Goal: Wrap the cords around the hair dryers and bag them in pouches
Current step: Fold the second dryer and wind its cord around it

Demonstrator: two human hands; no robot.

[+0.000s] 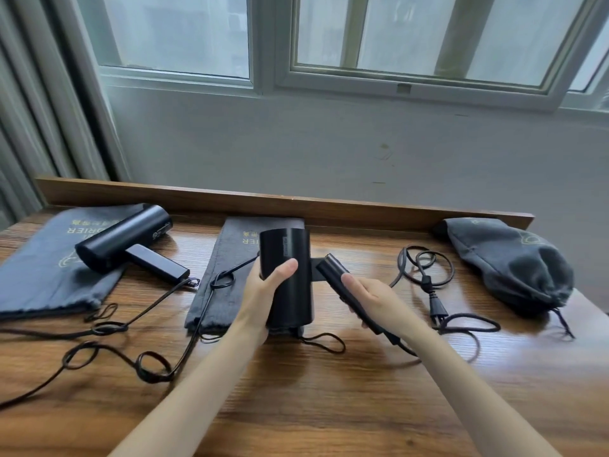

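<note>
On the wooden desk (296, 407), the left hand (263, 298) grips the hair dryer (288, 278) barrel; the right hand (375, 300) cups its handle (333, 275), apparently folding it. Next, wrap the loose cord (425, 268).

Left hand (263, 291) gripping hair dryer (290, 278) barrel, right hand (375, 298) — folding handle (342, 285)

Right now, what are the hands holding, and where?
One black hair dryer: the left hand grips its barrel, the right hand its handle.

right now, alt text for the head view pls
Two hands hold a black hair dryer over a wooden table: left hand on the barrel, right hand on the handle. Its cord lies unwrapped.
</note>
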